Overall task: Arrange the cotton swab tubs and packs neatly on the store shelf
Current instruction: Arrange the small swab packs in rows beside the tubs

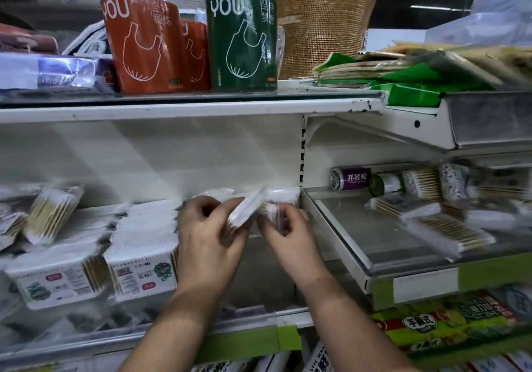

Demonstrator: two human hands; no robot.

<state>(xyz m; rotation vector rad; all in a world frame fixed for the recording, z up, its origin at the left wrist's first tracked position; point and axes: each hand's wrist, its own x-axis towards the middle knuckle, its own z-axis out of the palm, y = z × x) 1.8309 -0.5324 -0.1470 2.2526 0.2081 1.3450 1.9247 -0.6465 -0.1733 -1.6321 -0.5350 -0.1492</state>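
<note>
The left hand (208, 227) grips a clear cotton swab pack (249, 209), thumb and curled fingers pinching its lower end so that it tilts up and to the right. The right hand (285, 232) has its fingers curled round a second small pack (272, 213) — blurred, so its shape is hard to make out — just beside the first, the two packs nearly touching between the hands. Both hands are raised over a bare stretch of the shelf (259, 273). Just left of the left hand stand stacked swab boxes (144, 256) with printed front labels, and farther left a loose swab packet (53, 213) leans upright. Well to the right of the right hand, on the neighbouring shelf, swab packs (449, 227) lie scattered — behind them a purple tub (349, 178) lies on its side.
</note>
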